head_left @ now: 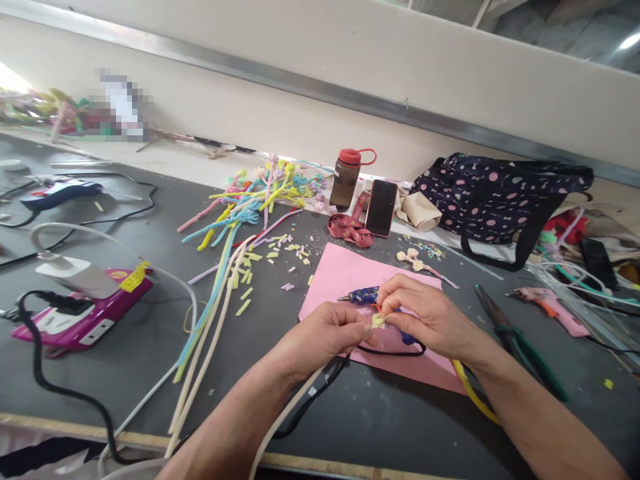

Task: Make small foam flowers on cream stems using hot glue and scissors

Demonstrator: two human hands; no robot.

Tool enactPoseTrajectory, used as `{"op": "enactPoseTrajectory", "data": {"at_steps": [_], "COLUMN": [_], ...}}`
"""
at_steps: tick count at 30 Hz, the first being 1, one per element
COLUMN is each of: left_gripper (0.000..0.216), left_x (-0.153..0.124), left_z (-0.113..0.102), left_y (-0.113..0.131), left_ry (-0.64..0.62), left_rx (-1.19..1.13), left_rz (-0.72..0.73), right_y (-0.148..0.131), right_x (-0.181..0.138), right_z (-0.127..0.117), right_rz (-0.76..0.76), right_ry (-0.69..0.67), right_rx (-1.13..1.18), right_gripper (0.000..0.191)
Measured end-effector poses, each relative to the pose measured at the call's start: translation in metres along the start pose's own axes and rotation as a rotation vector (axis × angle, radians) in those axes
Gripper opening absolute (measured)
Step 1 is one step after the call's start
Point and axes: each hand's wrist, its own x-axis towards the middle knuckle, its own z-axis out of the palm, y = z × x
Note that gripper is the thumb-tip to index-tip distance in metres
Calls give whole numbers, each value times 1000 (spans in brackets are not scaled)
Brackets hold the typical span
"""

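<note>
My left hand (325, 337) and my right hand (425, 313) meet over a pink sheet (345, 273) on the dark table. Both pinch a small yellow-green fuzzy piece (379, 321) between thumbs and fingertips. A blue glue gun (363, 295) lies on the sheet just behind my fingers, its black cord (320, 393) trailing toward me. A yellow fuzzy stick (473, 393) runs under my right wrist. A cream stick (280, 423) passes under my left wrist.
A pile of coloured fuzzy sticks (250, 207) and cut bits lies at centre left. Behind stand a brown bottle (345, 179), a phone (381, 208), a red lanyard and a dotted bag (495, 200). Pliers (515, 340) and a pink glue gun (550, 307) lie right. A pink power strip (83, 313) sits left.
</note>
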Motion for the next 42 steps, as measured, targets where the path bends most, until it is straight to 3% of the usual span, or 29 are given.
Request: {"op": "enactPoseTrajectory", "data": {"at_steps": [5, 10, 13, 31, 42], "left_gripper": [26, 25, 24, 26, 28], "left_x": [-1, -2, -3, -3, -2], "left_z": [1, 1, 1, -4, -4], "left_y": [2, 5, 6, 6, 6], "left_ry": [-7, 30, 79, 173, 181], "left_rx": [1, -58, -114, -134, -140], "left_rz": [15, 1, 24, 21, 12], "right_y": [2, -2, -1, -6, -5], "right_x": [-1, -5, -5, -3, -1], "right_z": [-2, -6, -5, 11, 16], "right_rz": [-34, 51, 81, 31, 47], "right_ry": [58, 320, 398, 349, 401], "right_rx": [48, 100, 142, 182, 156], "right_gripper": [17, 14, 13, 8, 7]}}
